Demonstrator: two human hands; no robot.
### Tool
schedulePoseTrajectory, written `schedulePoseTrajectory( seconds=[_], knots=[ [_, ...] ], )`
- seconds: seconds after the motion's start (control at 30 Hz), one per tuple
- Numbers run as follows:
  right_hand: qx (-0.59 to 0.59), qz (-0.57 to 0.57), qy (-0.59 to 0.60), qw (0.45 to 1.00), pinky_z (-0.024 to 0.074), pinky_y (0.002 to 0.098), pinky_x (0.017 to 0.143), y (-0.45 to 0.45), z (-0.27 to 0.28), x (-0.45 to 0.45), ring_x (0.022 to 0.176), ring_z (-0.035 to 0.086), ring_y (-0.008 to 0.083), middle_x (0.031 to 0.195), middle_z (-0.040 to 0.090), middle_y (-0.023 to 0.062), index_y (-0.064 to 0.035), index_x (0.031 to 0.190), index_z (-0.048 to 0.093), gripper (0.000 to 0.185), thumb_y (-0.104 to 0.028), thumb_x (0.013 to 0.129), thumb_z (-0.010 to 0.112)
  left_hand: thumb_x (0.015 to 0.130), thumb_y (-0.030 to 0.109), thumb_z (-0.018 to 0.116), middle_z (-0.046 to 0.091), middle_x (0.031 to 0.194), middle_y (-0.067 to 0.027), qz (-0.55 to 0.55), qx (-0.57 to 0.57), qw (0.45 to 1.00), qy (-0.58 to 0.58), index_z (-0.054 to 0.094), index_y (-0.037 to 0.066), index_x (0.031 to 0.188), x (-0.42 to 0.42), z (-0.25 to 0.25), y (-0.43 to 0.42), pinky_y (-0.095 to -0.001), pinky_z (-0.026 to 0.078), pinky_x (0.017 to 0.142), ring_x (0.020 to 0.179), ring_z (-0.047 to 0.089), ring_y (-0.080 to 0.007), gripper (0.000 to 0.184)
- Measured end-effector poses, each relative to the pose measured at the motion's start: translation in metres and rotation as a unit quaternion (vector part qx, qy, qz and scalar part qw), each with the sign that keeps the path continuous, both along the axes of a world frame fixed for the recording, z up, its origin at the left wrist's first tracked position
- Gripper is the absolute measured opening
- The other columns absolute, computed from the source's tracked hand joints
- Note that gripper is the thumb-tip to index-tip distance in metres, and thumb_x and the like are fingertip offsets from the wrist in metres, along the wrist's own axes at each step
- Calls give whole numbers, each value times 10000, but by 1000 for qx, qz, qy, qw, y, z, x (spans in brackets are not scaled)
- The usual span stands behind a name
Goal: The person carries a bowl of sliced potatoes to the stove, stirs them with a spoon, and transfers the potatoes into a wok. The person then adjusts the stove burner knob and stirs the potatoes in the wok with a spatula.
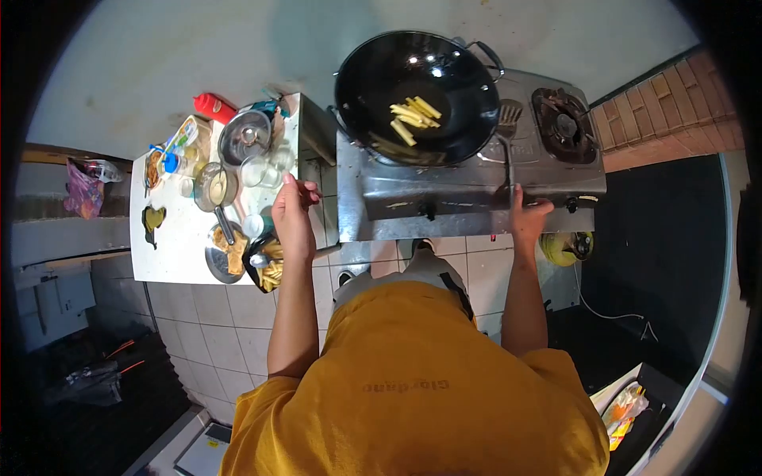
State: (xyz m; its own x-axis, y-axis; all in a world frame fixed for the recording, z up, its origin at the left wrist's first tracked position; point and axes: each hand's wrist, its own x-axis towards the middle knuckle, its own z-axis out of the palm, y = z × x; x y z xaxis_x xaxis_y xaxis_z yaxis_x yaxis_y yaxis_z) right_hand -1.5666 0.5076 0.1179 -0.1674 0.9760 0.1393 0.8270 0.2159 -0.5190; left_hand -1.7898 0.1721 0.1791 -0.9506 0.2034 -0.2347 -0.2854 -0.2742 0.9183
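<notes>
A black wok (pixel 361 99) sits on the left side of the gas stove, with several pale yellow potato strips (pixel 415 115) on its bottom. My right hand (pixel 530 216) is at the stove's front edge, closed at the handle end of a metal slotted spatula (pixel 509 147). The spatula's blade points away from me, between the wok and the bare burner. My left hand (pixel 294 213) hovers by the right edge of the white table, fingers loosely curled, thumb apart, nothing visible in it. Nearest to it are clear glasses (pixel 255 170) and a black container of fries (pixel 271 274).
On the white table (pixel 171 258) stand a red squeeze bottle (pixel 213 106), a metal pot (pixel 244 138), a strainer (pixel 217 189) and a plate of fried food (pixel 226 252). Right of the wok is an uncovered burner (pixel 563 124). A green gas cylinder (pixel 559 247) stands below the stove.
</notes>
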Motion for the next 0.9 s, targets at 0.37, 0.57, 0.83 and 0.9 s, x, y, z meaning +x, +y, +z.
schedulePoseTrajectory(
  seconds=[0.37, 0.57, 0.83, 0.9],
  knots=[
    [-500, 81, 227, 832, 355, 204, 454, 59, 29, -1, 537, 451, 84, 695, 505, 16, -14, 1005, 499, 365, -351, 883, 567, 949, 346, 482, 541, 684, -8, 95, -12, 995, 32, 578, 55, 727, 15, 31, 85, -237, 358, 591, 621, 459, -80, 378],
    [-528, 89, 281, 796, 249, 197, 408, 80, 43, 0, 455, 339, 41, 569, 398, -49, -25, 938, 577, 306, -320, 931, 498, 939, 300, 499, 430, 577, 28, 65, -30, 997, 42, 563, 59, 693, 10, 18, 78, -226, 261, 525, 536, 343, -66, 350],
    [-352, 138, 301, 876, 296, 188, 462, 91, 96, 20, 523, 384, 37, 609, 427, -53, -26, 943, 587, 261, -283, 921, 546, 876, 352, 547, 439, 590, 34, -100, -188, 969, -124, 569, 59, 674, 51, -37, 75, -221, 268, 492, 533, 356, -60, 357],
    [-318, 152, 287, 891, 321, 185, 490, 91, 112, 20, 551, 409, 41, 620, 444, -47, -22, 962, 591, 262, -277, 920, 552, 872, 358, 550, 498, 634, 19, -176, -226, 949, -133, 609, 41, 718, 67, -42, 89, -220, 315, 520, 565, 390, -67, 357]
  ],
)
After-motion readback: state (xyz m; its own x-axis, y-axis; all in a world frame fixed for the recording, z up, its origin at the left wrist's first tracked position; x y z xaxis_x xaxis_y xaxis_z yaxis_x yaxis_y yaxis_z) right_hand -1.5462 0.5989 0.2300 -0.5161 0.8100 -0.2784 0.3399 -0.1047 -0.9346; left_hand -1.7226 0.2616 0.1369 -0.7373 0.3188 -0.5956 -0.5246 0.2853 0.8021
